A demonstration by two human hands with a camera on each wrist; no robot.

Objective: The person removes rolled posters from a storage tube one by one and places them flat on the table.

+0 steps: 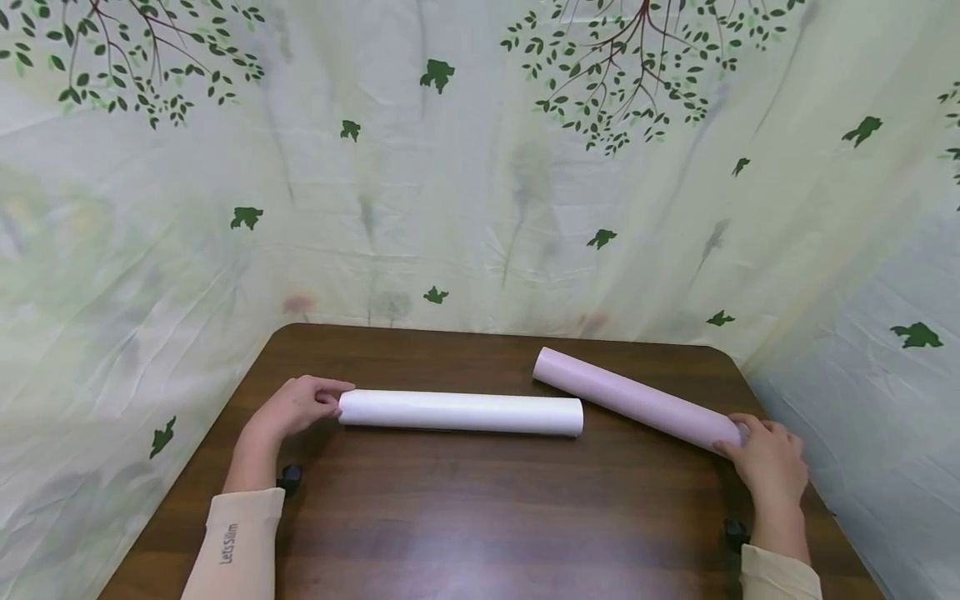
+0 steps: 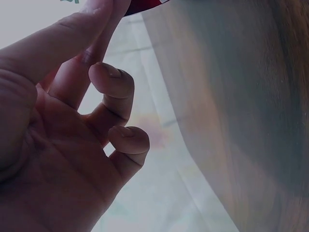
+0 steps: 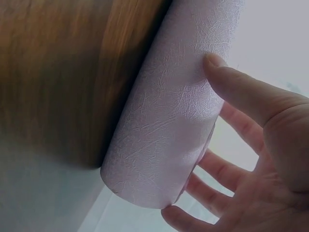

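Note:
A smooth white roll (image 1: 461,412) lies crosswise on the table, and my left hand (image 1: 296,406) pinches its left end between thumb and forefinger. In the left wrist view the other fingers of the left hand (image 2: 72,121) curl loosely away from it, and only a dark red bit (image 2: 145,7) shows past the fingertips. To the right, a pink roll of textured wallpaper (image 1: 637,400) lies slanted, its near end toward me. My right hand (image 1: 772,462) grips that near end. In the right wrist view, the thumb of the right hand (image 3: 260,145) presses one side of the pink wallpaper (image 3: 164,116), fingers round the other.
The brown wooden table (image 1: 480,517) has rounded far corners. A pale curtain (image 1: 465,192) printed with leaves and branches hangs behind it and along both sides. The pink roll's far end lies just behind the white roll's right end.

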